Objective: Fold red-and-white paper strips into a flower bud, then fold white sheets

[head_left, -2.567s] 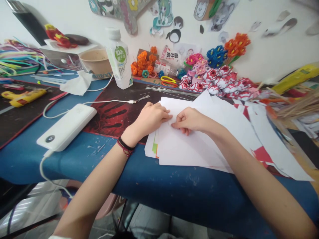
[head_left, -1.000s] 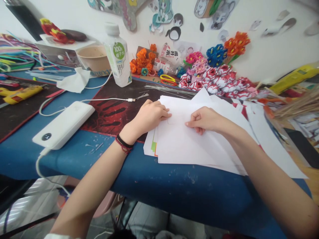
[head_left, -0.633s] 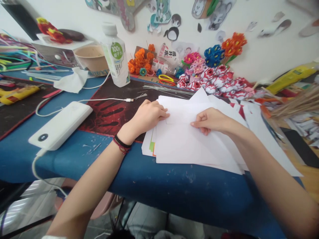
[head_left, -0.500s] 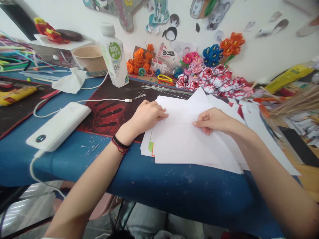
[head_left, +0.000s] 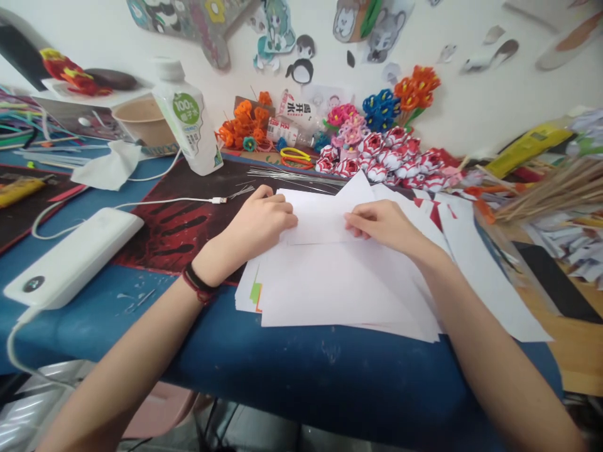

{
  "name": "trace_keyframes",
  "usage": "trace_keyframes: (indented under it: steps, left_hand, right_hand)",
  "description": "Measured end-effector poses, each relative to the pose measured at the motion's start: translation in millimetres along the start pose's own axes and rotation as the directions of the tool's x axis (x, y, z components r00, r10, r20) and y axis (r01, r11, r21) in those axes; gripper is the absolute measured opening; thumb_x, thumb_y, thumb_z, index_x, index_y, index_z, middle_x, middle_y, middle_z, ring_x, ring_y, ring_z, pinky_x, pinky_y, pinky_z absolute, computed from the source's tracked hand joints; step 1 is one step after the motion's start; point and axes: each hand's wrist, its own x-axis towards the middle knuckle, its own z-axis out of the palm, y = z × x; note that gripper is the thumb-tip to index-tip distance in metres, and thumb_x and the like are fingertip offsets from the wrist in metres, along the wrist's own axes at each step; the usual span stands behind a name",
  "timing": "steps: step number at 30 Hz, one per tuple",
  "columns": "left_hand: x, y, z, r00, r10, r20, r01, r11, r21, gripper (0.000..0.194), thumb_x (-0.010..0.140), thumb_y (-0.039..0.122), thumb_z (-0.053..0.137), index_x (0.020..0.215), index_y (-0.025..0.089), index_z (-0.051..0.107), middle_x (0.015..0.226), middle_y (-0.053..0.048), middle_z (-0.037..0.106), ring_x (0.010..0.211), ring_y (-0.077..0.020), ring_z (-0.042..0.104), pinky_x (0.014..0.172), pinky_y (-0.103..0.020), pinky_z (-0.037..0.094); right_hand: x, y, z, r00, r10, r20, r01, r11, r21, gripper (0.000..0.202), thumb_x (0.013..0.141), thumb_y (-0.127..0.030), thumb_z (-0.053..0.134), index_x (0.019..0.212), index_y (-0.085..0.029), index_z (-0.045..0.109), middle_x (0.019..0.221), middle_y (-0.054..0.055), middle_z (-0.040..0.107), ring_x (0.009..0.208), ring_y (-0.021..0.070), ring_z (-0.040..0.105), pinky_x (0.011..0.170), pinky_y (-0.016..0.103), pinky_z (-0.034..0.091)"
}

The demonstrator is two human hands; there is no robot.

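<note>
A small white sheet of paper (head_left: 315,220) lies over a stack of larger white papers (head_left: 339,289) on the blue tabletop. My left hand (head_left: 266,216) is closed at the small sheet's left edge, thumb and curled fingers on the paper. At its right side my right hand (head_left: 377,223) pinches the edge between thumb and fingers. Green and orange marks show at the stack's lower left corner. Another white piece stands up in a point behind the small sheet.
Left of the papers lie a white power bank (head_left: 75,257) with a cable and a white bottle (head_left: 188,125). Behind are thin wires (head_left: 296,177), red-and-white flowers (head_left: 396,157) and orange flowers (head_left: 245,125). A dark flat object (head_left: 558,282) lies at the right.
The camera view has shifted, so the whole scene sits further left and slightly lower. Both hands keep their hold on the small sheet, which seems slightly raised along its front edge.
</note>
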Motion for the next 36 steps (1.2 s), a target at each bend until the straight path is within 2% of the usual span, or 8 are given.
trace_keyframes:
  steps: [3,6,9,12,19,24,28,36]
  left_hand:
    - [23.5,17.9,5.0,0.996,0.084,0.036,-0.086,0.995,0.051,0.030,0.096,0.012,0.047,0.097,0.022,0.076,0.102,-0.006,0.077,0.098,-0.0235,0.065,0.090,-0.043,0.036]
    - [39.2,30.2,20.1,0.981,0.189,0.037,-0.187,0.981,-0.058,0.028,0.102,0.022,0.046,0.112,0.023,0.073,0.119,-0.005,0.073,0.105,-0.0222,0.064,0.088,-0.039,0.040]
    - [43.4,29.9,33.5,0.966,0.255,0.042,-0.248,0.960,-0.127,0.030,0.103,0.024,0.045,0.121,0.024,0.070,0.128,-0.008,0.068,0.112,-0.0232,0.061,0.088,-0.037,0.042]
    - [44.7,23.9,37.1,0.952,0.300,0.065,-0.290,0.949,-0.127,0.036,0.103,0.020,0.043,0.128,0.028,0.067,0.130,-0.009,0.065,0.111,-0.0238,0.059,0.088,-0.037,0.044]
    - [75.6,34.6,35.0,0.921,0.345,0.182,-0.341,0.939,-0.053,0.051,0.097,0.010,0.043,0.138,0.035,0.059,0.106,-0.007,0.065,0.076,-0.0158,0.059,0.071,-0.029,0.043]
    - [94.5,48.4,41.7,0.911,0.338,0.237,-0.326,0.941,-0.090,0.057,0.095,0.009,0.044,0.145,0.036,0.051,0.086,-0.002,0.061,0.061,-0.0130,0.053,0.055,-0.027,0.031]
    - [94.9,50.9,45.5,0.918,0.319,0.234,-0.310,0.948,-0.075,0.056,0.096,0.011,0.043,0.146,0.034,0.049,0.087,-0.002,0.061,0.056,-0.0117,0.050,0.053,-0.027,0.028]
    - [92.6,49.6,52.0,0.890,0.385,0.245,-0.399,0.917,0.008,0.060,0.097,0.010,0.039,0.153,0.029,0.039,0.089,-0.004,0.062,0.056,-0.0138,0.048,0.055,-0.030,0.031]
  right_hand:
    - [10.4,4.4,-0.1,0.997,0.028,0.074,-0.026,0.999,-0.028,0.029,0.092,-0.035,0.058,0.075,-0.016,0.072,0.062,0.002,0.067,0.053,0.0103,0.058,0.053,0.021,0.043]
    - [14.1,14.0,-4.1,0.994,0.044,0.102,-0.060,0.985,0.161,0.031,0.092,-0.039,0.061,0.076,-0.014,0.072,0.061,0.002,0.066,0.052,0.0097,0.058,0.050,0.020,0.044]
    - [16.4,25.1,-11.0,0.982,0.054,0.180,-0.124,0.904,0.408,0.038,0.087,-0.049,0.069,0.077,-0.012,0.070,0.064,0.005,0.069,0.052,0.0106,0.061,0.050,0.020,0.048]
    - [18.7,34.2,-18.6,0.964,0.090,0.250,-0.206,0.849,0.487,0.040,0.083,-0.051,0.075,0.079,-0.012,0.071,0.068,0.008,0.072,0.053,0.0120,0.065,0.053,0.021,0.053]
    - [13.3,46.2,-33.1,0.925,0.264,0.272,-0.362,0.829,0.426,0.028,0.092,-0.036,0.068,0.080,-0.011,0.071,0.062,0.008,0.072,0.048,0.0133,0.067,0.046,0.019,0.051]
    - [8.9,44.4,-40.0,0.910,0.349,0.223,-0.407,0.853,0.325,0.026,0.095,-0.025,0.061,0.074,-0.011,0.067,0.055,0.007,0.068,0.041,0.0120,0.063,0.038,0.017,0.044]
    - [4.3,44.7,-46.4,0.905,0.363,0.222,-0.408,0.887,0.215,0.026,0.090,-0.026,0.066,0.068,-0.011,0.067,0.051,0.005,0.065,0.037,0.0108,0.059,0.035,0.017,0.041]
    - [-5.2,56.7,-56.5,0.885,0.377,0.274,-0.413,0.906,0.087,0.033,0.079,-0.036,0.077,0.058,-0.014,0.064,0.050,0.004,0.063,0.035,0.0094,0.053,0.035,0.019,0.041]
